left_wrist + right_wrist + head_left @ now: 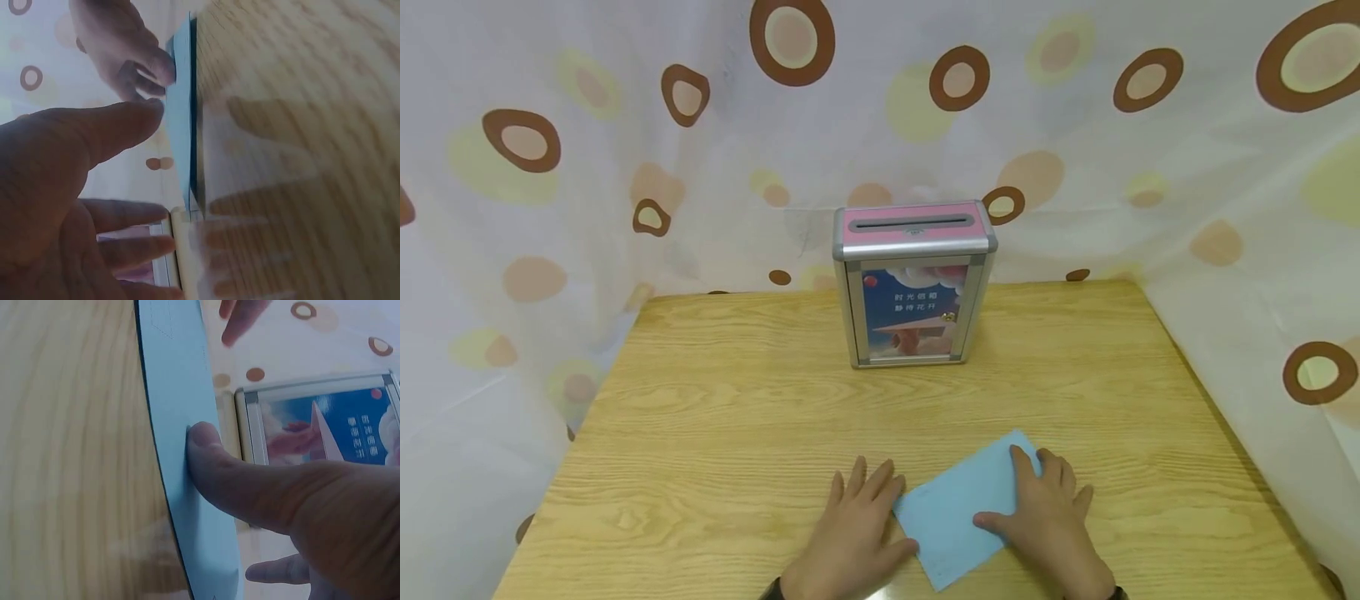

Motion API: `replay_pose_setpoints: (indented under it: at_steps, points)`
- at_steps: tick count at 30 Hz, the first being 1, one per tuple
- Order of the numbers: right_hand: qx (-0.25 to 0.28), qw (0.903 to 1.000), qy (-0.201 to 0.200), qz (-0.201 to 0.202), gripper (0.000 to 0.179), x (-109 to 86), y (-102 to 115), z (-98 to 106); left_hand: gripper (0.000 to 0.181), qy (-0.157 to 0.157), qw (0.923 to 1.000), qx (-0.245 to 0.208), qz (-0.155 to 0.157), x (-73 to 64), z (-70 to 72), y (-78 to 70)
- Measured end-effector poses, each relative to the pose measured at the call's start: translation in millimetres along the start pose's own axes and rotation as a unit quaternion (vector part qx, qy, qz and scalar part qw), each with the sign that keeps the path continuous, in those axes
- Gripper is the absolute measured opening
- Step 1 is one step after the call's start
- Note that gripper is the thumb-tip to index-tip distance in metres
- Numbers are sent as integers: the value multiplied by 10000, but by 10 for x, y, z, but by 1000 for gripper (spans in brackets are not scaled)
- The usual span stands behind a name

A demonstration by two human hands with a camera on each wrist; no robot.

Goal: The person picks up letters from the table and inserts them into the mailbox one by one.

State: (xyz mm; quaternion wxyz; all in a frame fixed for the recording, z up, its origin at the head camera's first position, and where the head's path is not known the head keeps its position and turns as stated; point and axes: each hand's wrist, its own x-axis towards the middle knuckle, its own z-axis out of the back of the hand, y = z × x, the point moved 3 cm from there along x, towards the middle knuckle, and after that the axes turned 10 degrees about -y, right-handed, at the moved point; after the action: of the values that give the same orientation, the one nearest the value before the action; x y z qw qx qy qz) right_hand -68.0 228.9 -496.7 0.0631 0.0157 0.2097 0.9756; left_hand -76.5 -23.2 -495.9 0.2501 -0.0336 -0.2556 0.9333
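Observation:
A light blue envelope [958,515] lies at a slant near the front of the wooden table. In the right wrist view, fine printed marks show on the envelope [178,394]. My right hand [1048,512] rests over its right end, thumb [209,447] and index finger on top, the other fingers spread beyond the edge. At the left end is my left hand [853,537], its fingers straight and spread, the fingertips near the envelope's corner. In the left wrist view, the left thumb [119,128] reaches toward the envelope [181,119]; whether it touches cannot be told.
Behind the hands stands an upright letter box [917,287] with a pink top, a slot, a silver frame, a picture front and a small lock. The wooden table [715,433] has a glossy surface. A white sheet with brown and yellow rings [850,150] hangs around its back and sides.

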Motion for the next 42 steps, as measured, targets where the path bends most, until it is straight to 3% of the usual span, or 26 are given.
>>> replay_pose_setpoints:
  at_steps: [6,12,18,26,34,37,42]
  points:
    - [19,9994,-163,296,104,87,238,-101,74,293,9984,144,-457,-15,-74,-56]
    - [-11,9995,-299,104,94,185,313,-102,73,433,9968,355,-564,-4,-135,-63]
    - [168,9987,-318,-356,76,243,227,-28,73,504,9967,351,-533,1,-145,-73]
    - [992,9923,32,-743,45,321,-17,147,72,555,9967,365,-459,15,-132,-107]
    - [1428,9864,174,-796,37,287,-193,295,72,297,9980,499,-247,-1,-143,-145]
    - [2005,9762,130,-815,33,297,-225,302,71,169,9985,510,-100,-31,-135,-155]
    - [3463,9346,13,-812,33,308,-172,315,73,-98,9992,294,271,-17,-106,-159]
